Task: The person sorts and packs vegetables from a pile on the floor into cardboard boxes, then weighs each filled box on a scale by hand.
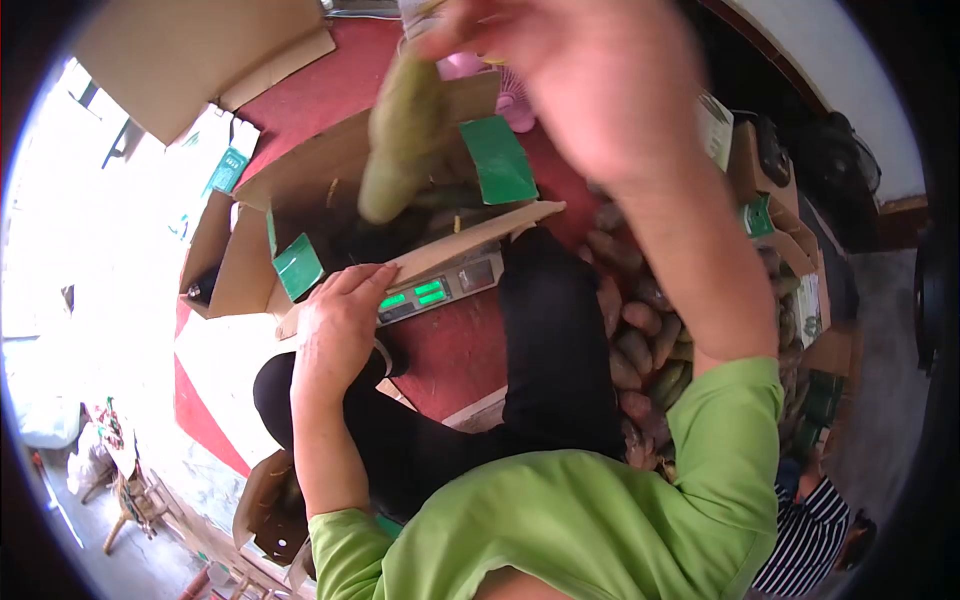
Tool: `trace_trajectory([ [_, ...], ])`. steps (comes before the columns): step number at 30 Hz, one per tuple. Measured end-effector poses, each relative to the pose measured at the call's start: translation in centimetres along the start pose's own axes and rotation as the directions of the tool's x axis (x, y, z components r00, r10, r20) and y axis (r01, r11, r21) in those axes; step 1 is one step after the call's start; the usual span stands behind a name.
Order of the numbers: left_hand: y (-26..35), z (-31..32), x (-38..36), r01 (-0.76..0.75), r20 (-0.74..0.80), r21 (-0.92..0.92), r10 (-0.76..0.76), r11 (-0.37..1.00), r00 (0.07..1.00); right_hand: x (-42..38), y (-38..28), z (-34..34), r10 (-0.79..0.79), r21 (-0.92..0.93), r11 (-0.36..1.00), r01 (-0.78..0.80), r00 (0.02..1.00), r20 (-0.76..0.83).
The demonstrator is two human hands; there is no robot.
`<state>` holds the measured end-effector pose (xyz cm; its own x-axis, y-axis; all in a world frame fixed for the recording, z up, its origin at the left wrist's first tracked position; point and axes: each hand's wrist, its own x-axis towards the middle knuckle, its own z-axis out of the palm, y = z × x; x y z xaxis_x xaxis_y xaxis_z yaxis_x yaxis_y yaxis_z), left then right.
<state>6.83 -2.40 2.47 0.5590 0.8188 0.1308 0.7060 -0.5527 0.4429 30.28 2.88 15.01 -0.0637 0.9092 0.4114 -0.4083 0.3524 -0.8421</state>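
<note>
In the head view, my right hand point(560, 60) is raised over the cardboard box, blurred by motion. Its fingers are closed on the upper end of a long green mango-like fruit point(405, 140), which hangs tip down above the box's opening. My left hand point(345, 310) grips the near flap point(470, 243) of the cardboard box point(300, 190) at its left end. More long dark green fruit lies inside, partly in shadow. Under the near flap shows a digital scale point(440, 290) with lit green displays. A green box flap point(498, 160) stands out at the back right.
A pile of reddish and green long fruit point(635, 345) lies on the right. Flattened cardboard point(195, 55) is at the upper left. A pink fan point(513, 100) stands behind the box. Another person in a striped shirt point(805, 535) is at the lower right.
</note>
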Motion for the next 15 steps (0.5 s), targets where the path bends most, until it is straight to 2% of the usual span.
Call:
trace_trajectory([
  [1, 0.0, 0.1, 0.0, 0.0, 0.006, -0.001, 0.0, 1.0, 1.0, 0.0, 2.8, 0.2, -0.012, -0.251, 0.968, -0.003, 0.998, -0.059],
  [2, -0.2, 0.2, -0.1, -0.007, 0.009, -0.022, 0.007, 1.0, 1.0, -0.4, 3.8, 0.4, 0.02, -0.219, 0.975, -0.021, 1.0, -0.008],
  [4, 0.4, 0.2, -0.2, 0.04, 0.023, -0.067, -0.038, 0.997, 0.999, -0.8, 8.1, -0.5, 0.211, -0.347, 0.91, -0.228, 0.974, -0.085],
  [5, 0.5, 0.4, -0.1, 0.049, 0.019, -0.09, -0.048, 0.995, 0.999, -1.6, 9.2, -1.7, 0.168, -0.589, 0.784, -0.197, 0.98, -0.104],
  [6, 0.5, 0.4, -0.1, 0.027, 0.013, -0.087, -0.026, 0.996, 1.0, -2.3, 11.9, -3.7, -0.143, -0.789, 0.604, 0.114, 0.989, 0.033],
  [7, 0.4, 0.5, 0.0, 0.01, 0.006, -0.08, -0.01, 0.997, 1.0, -3.4, 12.5, -4.7, -0.183, -0.753, 0.649, 0.11, 0.983, -0.014],
  [9, 0.4, 0.8, 0.0, 0.003, -0.015, -0.079, -0.004, 0.997, 1.0, -6.0, 9.7, -5.8, -0.074, -0.585, 0.809, -0.058, 0.977, -0.199],
  [12, -0.3, 1.5, 0.4, -0.056, -0.071, -0.027, 0.054, 0.998, 0.996, -11.0, 7.4, -9.7, -0.063, -0.486, 0.862, -0.143, 0.922, -0.382],
  [13, -0.5, 1.7, 0.4, -0.079, -0.087, 0.005, 0.079, 0.997, 0.993, -13.0, 8.2, -11.8, -0.153, -0.531, 0.842, -0.096, 0.901, -0.405],
  [15, -1.1, 2.0, 0.5, -0.059, -0.085, 0.035, 0.062, 0.998, 0.994, -18.1, 7.9, -14.8, -0.024, -0.466, 0.834, -0.294, 0.826, -0.563],
])
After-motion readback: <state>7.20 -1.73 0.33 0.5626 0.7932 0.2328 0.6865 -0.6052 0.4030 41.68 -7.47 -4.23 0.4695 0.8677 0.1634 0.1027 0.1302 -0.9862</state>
